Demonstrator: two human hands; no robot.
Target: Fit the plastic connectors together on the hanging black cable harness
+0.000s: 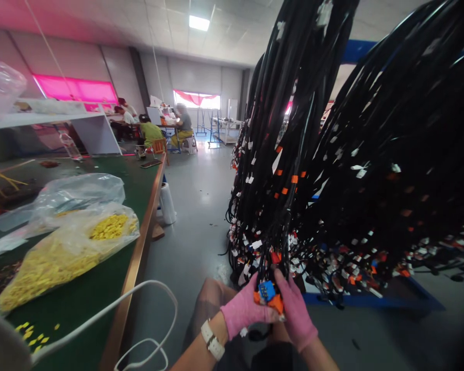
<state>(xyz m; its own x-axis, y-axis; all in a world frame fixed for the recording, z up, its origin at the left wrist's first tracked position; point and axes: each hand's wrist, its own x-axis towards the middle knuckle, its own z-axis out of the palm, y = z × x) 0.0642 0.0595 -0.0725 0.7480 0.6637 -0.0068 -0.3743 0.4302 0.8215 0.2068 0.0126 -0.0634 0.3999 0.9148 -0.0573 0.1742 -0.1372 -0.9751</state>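
My left hand (244,311), in a pink glove with bare fingertips, is closed around a blue connector (266,291) with several dark slots in its face. Bright orange pieces (276,303) sit against the connector, between my two hands. My right hand (297,313), gloved the same way, closes in from the right against the lower end of black cables (290,206); its fingers are partly hidden behind the bunch. Around both hands hang the cable ends with small white, red and orange connectors and tags.
More black cable bundles (402,139) hang from a blue rack (413,296) on the right. At left, a green-topped table (139,180) carries a clear bag of yellow parts (58,257). A white cord (112,305) loops over its edge. Several people sit working farther back.
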